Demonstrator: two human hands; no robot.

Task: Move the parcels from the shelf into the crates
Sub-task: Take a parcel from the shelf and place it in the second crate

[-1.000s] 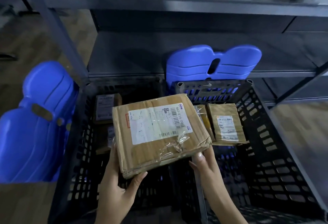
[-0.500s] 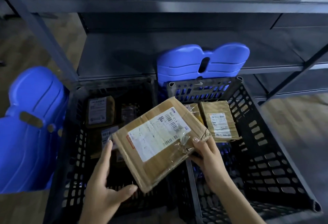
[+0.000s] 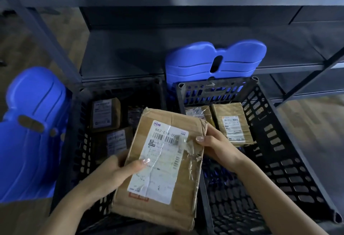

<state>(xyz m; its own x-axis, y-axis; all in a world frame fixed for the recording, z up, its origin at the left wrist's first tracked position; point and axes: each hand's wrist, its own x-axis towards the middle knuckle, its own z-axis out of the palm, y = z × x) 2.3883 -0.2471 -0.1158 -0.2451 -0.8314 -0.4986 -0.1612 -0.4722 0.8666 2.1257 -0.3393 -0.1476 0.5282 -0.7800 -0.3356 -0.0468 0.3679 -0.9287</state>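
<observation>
My left hand (image 3: 111, 171) pinches the parcel (image 3: 163, 162) at its nine o'clock edge, my right hand (image 3: 217, 147) grips two o'clock, above the wall between the left crate (image 3: 74, 141) and the right crate (image 3: 279, 141). Best lowered flat, both grips kept until it settles in the free space.

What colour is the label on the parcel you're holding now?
White, printed with black barcodes and text, on the brown cardboard parcel; clearest in the head view.

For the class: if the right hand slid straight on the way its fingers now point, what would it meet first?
The right hand points leftward onto the held parcel, which it already touches; beyond it, probably the left crate, though depth is unclear.
</observation>
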